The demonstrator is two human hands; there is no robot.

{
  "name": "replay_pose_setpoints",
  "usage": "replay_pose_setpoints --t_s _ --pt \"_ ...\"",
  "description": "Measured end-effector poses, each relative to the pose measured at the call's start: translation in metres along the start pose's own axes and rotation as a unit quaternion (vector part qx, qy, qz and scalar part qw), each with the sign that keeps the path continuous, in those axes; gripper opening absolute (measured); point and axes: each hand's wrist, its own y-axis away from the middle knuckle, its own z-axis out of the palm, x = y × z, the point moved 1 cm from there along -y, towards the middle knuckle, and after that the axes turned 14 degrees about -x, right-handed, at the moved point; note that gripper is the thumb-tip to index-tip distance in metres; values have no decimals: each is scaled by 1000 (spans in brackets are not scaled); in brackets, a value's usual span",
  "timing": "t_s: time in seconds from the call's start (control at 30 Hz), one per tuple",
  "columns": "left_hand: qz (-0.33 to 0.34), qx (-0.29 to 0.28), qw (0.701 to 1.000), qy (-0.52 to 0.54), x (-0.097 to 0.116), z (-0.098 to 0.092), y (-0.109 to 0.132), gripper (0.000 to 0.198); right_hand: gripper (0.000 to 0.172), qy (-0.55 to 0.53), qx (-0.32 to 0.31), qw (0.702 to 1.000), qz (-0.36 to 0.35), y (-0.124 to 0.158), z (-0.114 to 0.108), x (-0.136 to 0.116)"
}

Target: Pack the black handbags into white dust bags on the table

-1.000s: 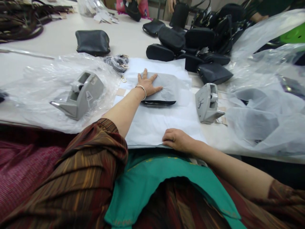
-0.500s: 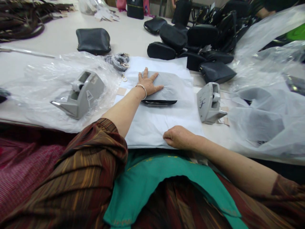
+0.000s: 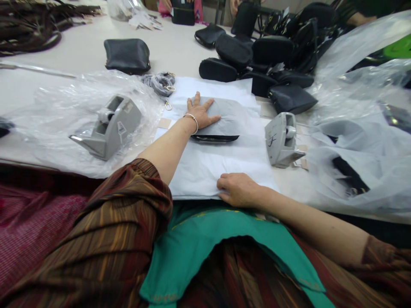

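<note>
My left hand (image 3: 201,113), with a bangle at the wrist, lies flat with fingers spread on a black pouch (image 3: 215,137) half covered by white tissue paper (image 3: 208,164). Only the pouch's near edge shows below the paper fold. My right hand (image 3: 236,189) is at the near edge of the tissue sheet, fingers curled and pinching the paper's edge.
A grey tape dispenser (image 3: 109,126) sits on clear plastic at the left, another tape dispenser (image 3: 281,139) at the right. Several black pouches (image 3: 257,60) are piled behind, one pouch (image 3: 127,55) apart at the left. Plastic bags (image 3: 356,141) fill the right. Other people's hands show at the far edge.
My right hand has shifted slightly left along the paper's near edge and its fingers now grip it. The plastic bag at the right has moved, showing a dark item inside.
</note>
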Motion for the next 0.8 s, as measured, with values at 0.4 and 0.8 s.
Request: replay_pose_setpoints --t_s 0.4,0.8 --pt "2 5 1000 20 -3 2 -2 100 18 -244 -21 967 -67 -11 5 33" --pt "-10 -4 1000 13 0 -1 1 100 23 -256 -8 966 -35 -7 -7 36"
